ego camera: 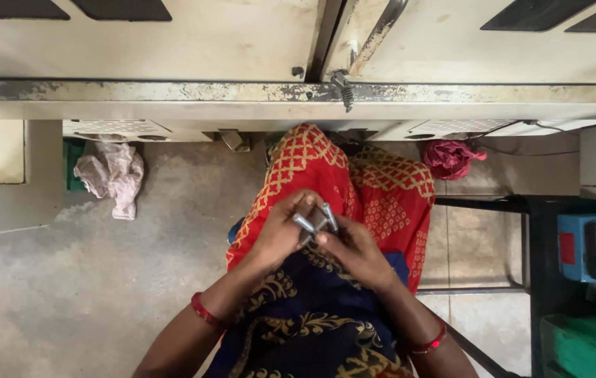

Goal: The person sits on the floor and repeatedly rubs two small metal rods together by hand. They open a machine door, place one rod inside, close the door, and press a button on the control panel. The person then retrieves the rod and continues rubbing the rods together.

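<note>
Seemingly small shiny metal cylinders (315, 220) between fingers (296, 210)

Worn cream metal workbench (172, 91) with rusted edge above; grey concrete floor (67, 280); pink rag (112, 178) left, crimson rag (450, 158) right; green crates (585, 346) lower right.

Both forearms are angling inward over the lap, the left hand (280, 234) and right hand (354, 248) meeting, fingers curling closed.
</note>
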